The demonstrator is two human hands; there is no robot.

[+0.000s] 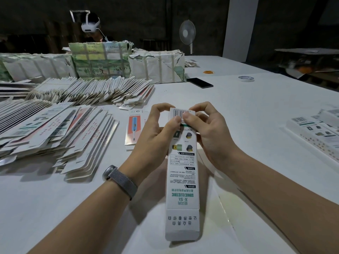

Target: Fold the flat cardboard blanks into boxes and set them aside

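Centrally, both hands hold one long white box (181, 173) above the table (247, 110). The left hand (156, 131) and right hand (207, 131) pinch its far end, thumbs pressed on the barcode panel and forefingers curled over the top edge. A watch (119, 178) sits on the left wrist.

Open tabletop lies to the right of the hands and beyond them, as far as a phone (200, 82), a tape roll (246, 79) and some rubber bands (209, 72). On the left the room is tight: fanned blanks (55, 129) reach close to the left forearm, a second row (95, 92) lies behind them, and one loose blank (134, 129) lies just beside the left hand. Finished boxes (315, 132) lie at the right edge, cut off by the frame.

Wrapped bundles (157, 66) along the far edge hide most of a person (91, 24) wearing a white headset. The background is dark; a fan (187, 33) stands there. Whether the box's far flap is tucked in cannot be told, since the fingers cover it.

The box's long axis runs away from the wearer, its near flap unfolded and pointing toward the camera, and its print reads upside down.
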